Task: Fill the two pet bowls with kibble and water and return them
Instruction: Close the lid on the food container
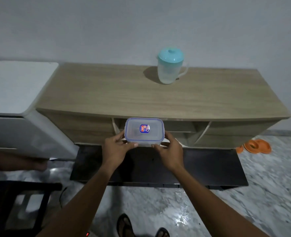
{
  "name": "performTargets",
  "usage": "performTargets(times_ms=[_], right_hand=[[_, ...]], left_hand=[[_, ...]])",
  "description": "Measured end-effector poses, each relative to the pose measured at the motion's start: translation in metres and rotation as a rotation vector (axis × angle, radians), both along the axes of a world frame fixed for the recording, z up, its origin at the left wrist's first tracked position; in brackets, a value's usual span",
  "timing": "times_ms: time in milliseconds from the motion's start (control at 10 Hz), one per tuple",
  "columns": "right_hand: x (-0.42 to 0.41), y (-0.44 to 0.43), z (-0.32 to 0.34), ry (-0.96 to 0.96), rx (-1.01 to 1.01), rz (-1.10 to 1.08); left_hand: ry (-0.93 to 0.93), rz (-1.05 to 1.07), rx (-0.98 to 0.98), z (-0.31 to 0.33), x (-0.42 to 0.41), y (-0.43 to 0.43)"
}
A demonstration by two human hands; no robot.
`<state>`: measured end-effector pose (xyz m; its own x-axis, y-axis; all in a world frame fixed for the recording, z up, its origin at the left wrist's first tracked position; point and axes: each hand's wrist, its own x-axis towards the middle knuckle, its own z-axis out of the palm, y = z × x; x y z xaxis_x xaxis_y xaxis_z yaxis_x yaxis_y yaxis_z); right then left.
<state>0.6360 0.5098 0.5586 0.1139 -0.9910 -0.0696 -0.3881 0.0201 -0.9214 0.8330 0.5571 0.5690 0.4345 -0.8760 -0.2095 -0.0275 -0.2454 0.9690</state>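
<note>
Cabinet (158, 96): wooden, wide across mid-frame.
Jug (170, 66): teal lid, upper centre, upright on the cabinet top.
Box (144, 131): clear, lidded, frame centre, before the cabinet's front edge.
Left hand (117, 147): gripping the box's left side.
Right hand (171, 149): gripping its right side.
Bowls (254, 146): orange, on the floor, right edge.

Head-worn view, facing forward and down, cabinet (158, 96) near

Both hands, left hand (117, 147) and right hand (171, 151), hold a lidded clear container (144, 131) before the wooden cabinet (158, 98).
</note>
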Motion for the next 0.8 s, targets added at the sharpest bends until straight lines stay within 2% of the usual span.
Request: performTargets(times_ms=[200, 400, 700, 800], right_hand=[[0.007, 0.010, -0.058, 0.075, 0.049, -0.024], [0.036, -0.026, -0.151, 0.091, 0.063, -0.048], [0.085, -0.132, -0.221, 0.097, 0.024, -0.038], [0.096, -0.148, -0.232, 0.096, 0.078, -0.073]], left_hand=[[0.102, 0.049, 0.052, -0.054, -0.003, -0.001], [0.110, 0.131, 0.094, -0.150, 0.014, -0.034], [0.036, 0.139, -0.082, -0.213, 0.047, -0.118], [0.005, 0.132, -0.121, -0.217, 0.050, -0.133]])
